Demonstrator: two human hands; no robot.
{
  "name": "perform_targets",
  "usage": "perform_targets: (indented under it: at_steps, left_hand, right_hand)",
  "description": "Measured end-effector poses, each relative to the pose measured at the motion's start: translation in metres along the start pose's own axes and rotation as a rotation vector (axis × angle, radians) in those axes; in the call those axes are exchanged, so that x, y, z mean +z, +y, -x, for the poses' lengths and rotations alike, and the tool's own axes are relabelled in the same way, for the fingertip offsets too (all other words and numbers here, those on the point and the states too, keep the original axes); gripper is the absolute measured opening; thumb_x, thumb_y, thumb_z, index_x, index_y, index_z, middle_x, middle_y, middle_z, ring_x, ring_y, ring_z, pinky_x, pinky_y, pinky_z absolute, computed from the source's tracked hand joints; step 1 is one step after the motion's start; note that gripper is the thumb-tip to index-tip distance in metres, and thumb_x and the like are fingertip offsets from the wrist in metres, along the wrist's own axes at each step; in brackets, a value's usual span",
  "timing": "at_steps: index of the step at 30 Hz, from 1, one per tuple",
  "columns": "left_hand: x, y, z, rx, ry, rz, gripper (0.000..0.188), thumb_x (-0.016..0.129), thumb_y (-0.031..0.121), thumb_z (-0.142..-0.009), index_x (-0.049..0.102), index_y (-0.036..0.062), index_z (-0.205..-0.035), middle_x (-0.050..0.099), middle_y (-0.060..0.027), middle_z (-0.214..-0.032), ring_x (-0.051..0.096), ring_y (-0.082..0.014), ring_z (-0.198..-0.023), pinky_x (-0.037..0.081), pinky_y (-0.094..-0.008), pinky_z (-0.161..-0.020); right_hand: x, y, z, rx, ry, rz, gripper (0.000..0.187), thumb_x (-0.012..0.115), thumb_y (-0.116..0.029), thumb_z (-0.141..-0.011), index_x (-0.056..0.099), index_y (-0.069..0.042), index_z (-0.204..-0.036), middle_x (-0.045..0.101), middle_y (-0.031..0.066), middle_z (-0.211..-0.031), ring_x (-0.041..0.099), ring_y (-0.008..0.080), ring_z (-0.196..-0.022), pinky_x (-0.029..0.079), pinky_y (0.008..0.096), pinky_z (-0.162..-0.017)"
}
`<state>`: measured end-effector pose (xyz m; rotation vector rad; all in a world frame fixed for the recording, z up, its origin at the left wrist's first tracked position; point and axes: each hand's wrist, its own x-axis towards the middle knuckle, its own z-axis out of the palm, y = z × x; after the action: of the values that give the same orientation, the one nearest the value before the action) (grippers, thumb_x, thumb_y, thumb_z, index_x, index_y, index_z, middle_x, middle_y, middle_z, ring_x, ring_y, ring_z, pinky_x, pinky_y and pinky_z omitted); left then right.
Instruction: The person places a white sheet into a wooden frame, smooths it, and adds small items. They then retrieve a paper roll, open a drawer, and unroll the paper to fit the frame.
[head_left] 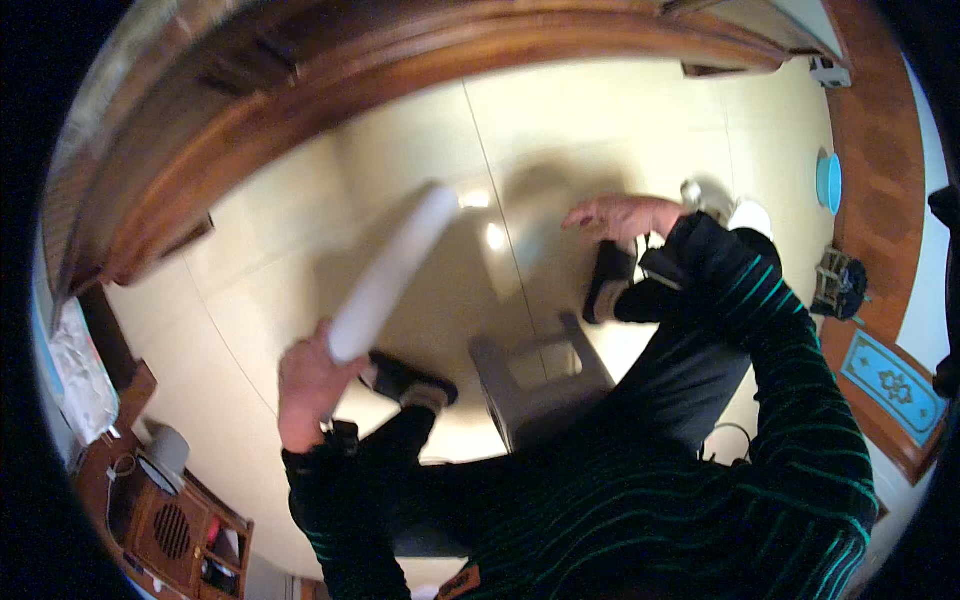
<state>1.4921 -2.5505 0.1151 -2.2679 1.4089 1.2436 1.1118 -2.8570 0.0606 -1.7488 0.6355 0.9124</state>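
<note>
My left hand (308, 385) is closed around the near end of a long, white, smooth object (395, 270), slightly blurred and slim from this angle. Its exact kind I cannot make out. The object slants up and away to the right, above the tiled floor. Over my right foot, my right hand (622, 214) is held out with its fingers stretched to the left, and nothing shows in it. Between my legs stands a grey plastic stool (535, 405) with an opening in it.
A dark wooden furniture edge (480, 50) curves across the far side. At the right are a light blue basin (829, 183) and a small rack (830, 280) with dark items. A wooden cabinet (175, 530) stands at lower left. My dark slippers (410, 380) rest on the tiles (230, 280).
</note>
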Motion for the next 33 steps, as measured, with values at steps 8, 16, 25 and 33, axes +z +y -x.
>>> perform_targets:
  at_steps: [8,16,25,33]
  left_hand:
    - [-0.035,0.033,-0.002,0.032,0.153,0.036,0.056,0.076,0.044,-0.067,0.06,0.0056,-0.105,0.069,-0.0211,-0.088,0.068,-0.0366,-0.087,0.054,-0.044,-0.077]
    - [-0.054,0.082,0.105,-0.008,0.386,-0.105,0.052,0.076,0.039,-0.067,0.061,0.0051,-0.104,0.068,-0.0227,-0.084,0.067,-0.0386,-0.08,0.052,-0.0447,-0.072]
    - [-0.021,0.1,0.279,-0.131,0.956,0.056,0.059,0.078,0.017,-0.068,0.055,0.0067,-0.121,0.065,-0.0236,-0.094,0.064,-0.0422,-0.087,0.051,-0.0445,-0.076]
    - [0.07,0.077,0.326,-0.184,1.102,0.466,0.058,0.075,0.014,-0.073,0.052,0.0002,-0.124,0.062,-0.0186,-0.098,0.059,-0.0301,-0.089,0.046,-0.0395,-0.086]
  right_hand:
    - [-0.086,-0.06,0.012,-0.415,0.568,-0.502,0.045,0.059,-0.026,-0.096,0.051,-0.006,-0.135,0.056,0.0097,-0.133,0.055,0.0192,-0.119,0.042,0.0339,-0.104]
    - [-0.123,-0.132,0.008,-0.667,0.865,-1.114,0.035,0.064,-0.028,-0.094,0.056,-0.006,-0.12,0.063,0.0034,-0.11,0.062,0.0119,-0.1,0.052,0.0273,-0.085]
    - [-0.133,-0.159,-0.026,-0.598,0.973,-1.127,0.023,0.069,-0.027,-0.09,0.057,-0.009,-0.083,0.06,0.001,-0.085,0.057,0.0093,-0.077,0.052,0.0249,-0.07]
    - [-0.136,-0.149,-0.025,-0.655,0.929,-0.96,0.022,0.053,-0.014,-0.094,0.061,0.004,-0.084,0.066,0.0133,-0.087,0.067,0.0178,-0.073,0.054,0.0239,-0.056]
